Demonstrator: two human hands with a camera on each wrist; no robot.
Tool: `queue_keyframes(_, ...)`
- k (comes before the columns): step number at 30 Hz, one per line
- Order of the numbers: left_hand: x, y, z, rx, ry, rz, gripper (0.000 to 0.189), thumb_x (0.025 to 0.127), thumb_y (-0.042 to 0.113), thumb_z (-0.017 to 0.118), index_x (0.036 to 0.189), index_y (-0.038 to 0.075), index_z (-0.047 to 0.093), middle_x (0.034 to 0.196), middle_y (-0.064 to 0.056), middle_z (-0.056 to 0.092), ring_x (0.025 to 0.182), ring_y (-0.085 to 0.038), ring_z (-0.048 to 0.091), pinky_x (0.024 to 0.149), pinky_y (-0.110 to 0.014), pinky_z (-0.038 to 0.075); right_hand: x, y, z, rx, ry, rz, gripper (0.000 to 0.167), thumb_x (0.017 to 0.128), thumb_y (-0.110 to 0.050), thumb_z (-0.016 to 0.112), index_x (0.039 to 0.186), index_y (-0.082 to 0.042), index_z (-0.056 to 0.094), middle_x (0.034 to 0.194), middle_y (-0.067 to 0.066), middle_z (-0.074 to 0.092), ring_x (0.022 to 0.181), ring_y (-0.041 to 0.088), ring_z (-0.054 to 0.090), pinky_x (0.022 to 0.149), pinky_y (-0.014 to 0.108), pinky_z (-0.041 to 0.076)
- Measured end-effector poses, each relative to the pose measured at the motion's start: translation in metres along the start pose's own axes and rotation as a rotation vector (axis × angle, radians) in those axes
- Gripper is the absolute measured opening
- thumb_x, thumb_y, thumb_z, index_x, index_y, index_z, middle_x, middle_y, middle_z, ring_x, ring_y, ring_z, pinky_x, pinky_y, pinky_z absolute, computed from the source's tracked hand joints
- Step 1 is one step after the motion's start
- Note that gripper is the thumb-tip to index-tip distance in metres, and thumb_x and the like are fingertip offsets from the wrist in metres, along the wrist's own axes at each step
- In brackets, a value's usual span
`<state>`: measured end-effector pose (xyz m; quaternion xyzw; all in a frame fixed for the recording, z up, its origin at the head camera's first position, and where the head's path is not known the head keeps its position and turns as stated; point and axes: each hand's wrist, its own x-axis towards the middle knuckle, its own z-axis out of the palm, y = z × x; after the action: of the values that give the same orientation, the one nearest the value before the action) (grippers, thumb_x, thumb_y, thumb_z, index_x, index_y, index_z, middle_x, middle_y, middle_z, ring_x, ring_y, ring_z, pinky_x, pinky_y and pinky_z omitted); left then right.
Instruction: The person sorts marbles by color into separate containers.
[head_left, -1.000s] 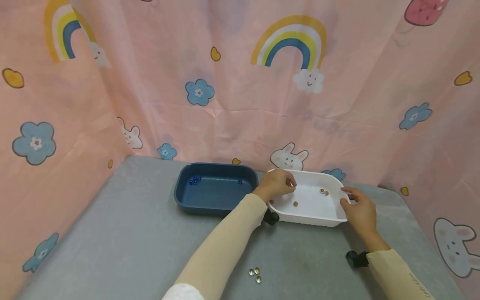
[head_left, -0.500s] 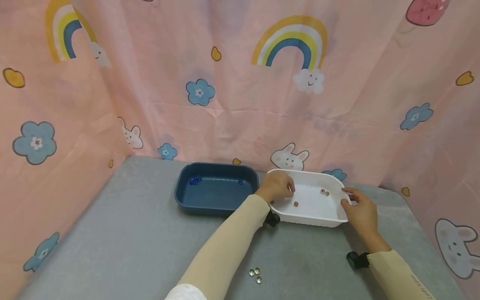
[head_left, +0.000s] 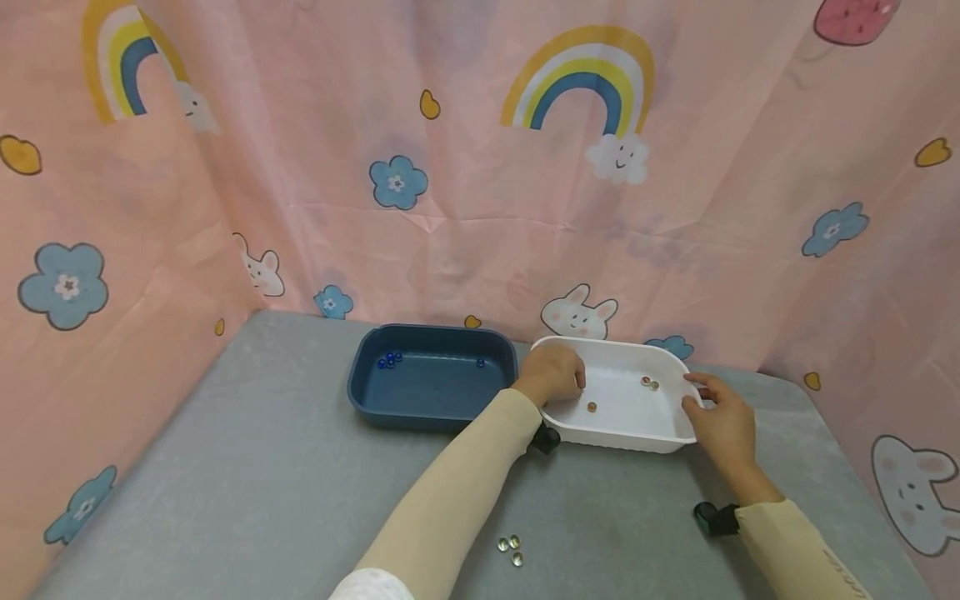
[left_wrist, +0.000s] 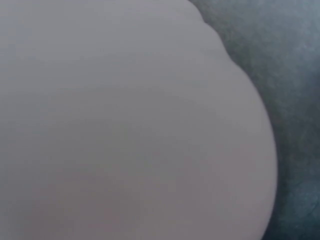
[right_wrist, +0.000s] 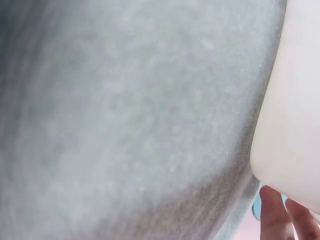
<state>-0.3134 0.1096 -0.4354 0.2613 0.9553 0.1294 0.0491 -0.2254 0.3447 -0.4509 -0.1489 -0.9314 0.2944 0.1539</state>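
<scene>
My left hand (head_left: pixel 553 372) reaches over the left end of a white plastic tray (head_left: pixel 615 433), fingers curled down inside it. The fingertips are mostly turned away, and I cannot tell whether anything is between them. My right hand (head_left: pixel 723 421) grips the tray's right rim between thumb and fingers. In the right wrist view two fingers (right_wrist: pixel 274 215) lie by the tray's outer wall (right_wrist: pixel 292 125). A brown marble (head_left: pixel 592 407) lies on the tray floor near my left hand, with two more marbles (head_left: pixel 649 383) farther right. The left wrist view shows only the blurred white tray wall (left_wrist: pixel 150 125).
Left of the white tray stands a dark blue tray (head_left: pixel 420 417) holding several blue marbles (head_left: pixel 390 360). Three clear marbles (head_left: pixel 514 542) lie on the grey tabletop (head_left: pixel 285 483) near the front. A pink patterned curtain (head_left: pixel 480 250) hangs behind the trays.
My left hand's fingers have curled in and drawn slightly left and down. A brown marble that showed beside that wrist is now hidden. The right hand keeps its grip on the rim.
</scene>
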Motion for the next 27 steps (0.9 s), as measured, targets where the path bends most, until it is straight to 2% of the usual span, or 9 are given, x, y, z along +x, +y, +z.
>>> queue_keyframes(9,0.0011,0.0003,0.0008,0.03,-0.012,0.01,0.005,0.081,0.029,0.071,0.077,0.032,0.074,0.079,0.016,0.061,0.078,-0.004,0.051,0.059,-0.019,0.041,0.0003,0.0007,-0.0005,-0.001,-0.002,-0.009,0.039,0.091,-0.012,0.057,0.129,-0.004,0.059,0.118,0.027,0.063,0.092,0.036,0.058,0.056,0.023,0.041)
queue_keyframes(14,0.0003,-0.0004,0.0003,0.032,-0.009,0.026,0.007,0.083,0.031,0.069,0.086,0.032,0.075,0.082,0.016,0.064,0.081,-0.004,0.053,0.067,-0.02,0.044,-0.0005,0.0008,0.0005,-0.004,0.002,-0.002,0.039,0.091,-0.012,0.057,0.129,-0.004,0.059,0.117,0.028,0.063,0.092,0.037,0.058,0.056,0.025,0.041)
queue_keyframes(19,-0.0016,-0.0013,-0.0003,-0.03,0.01,0.024,0.011,0.085,0.032,0.07,0.094,0.03,0.074,0.08,0.016,0.063,0.078,-0.002,0.054,0.07,-0.02,0.043,-0.0019,0.0009,0.0028,0.009,0.003,0.016,0.039,0.091,-0.012,0.057,0.129,-0.004,0.059,0.118,0.027,0.063,0.095,0.037,0.058,0.058,0.024,0.041)
queue_keyframes(24,-0.0008,-0.0005,-0.0029,-0.156,0.067,0.022,0.017,0.087,0.029,0.07,0.103,0.026,0.072,0.082,0.014,0.064,0.075,-0.002,0.055,0.067,-0.018,0.043,-0.001,-0.001,0.0021,0.005,0.013,0.015,0.039,0.091,-0.013,0.056,0.13,-0.005,0.059,0.118,0.027,0.063,0.093,0.036,0.058,0.06,0.027,0.04)
queue_keyframes(27,-0.0006,0.0012,-0.0061,-0.174,0.099,0.031,0.02,0.088,0.028,0.069,0.107,0.026,0.071,0.088,0.013,0.066,0.078,-0.001,0.056,0.069,-0.018,0.044,-0.0007,-0.0016,0.0006,0.001,0.012,0.016,0.039,0.091,-0.013,0.056,0.13,-0.005,0.059,0.118,0.028,0.063,0.097,0.037,0.057,0.064,0.029,0.041)
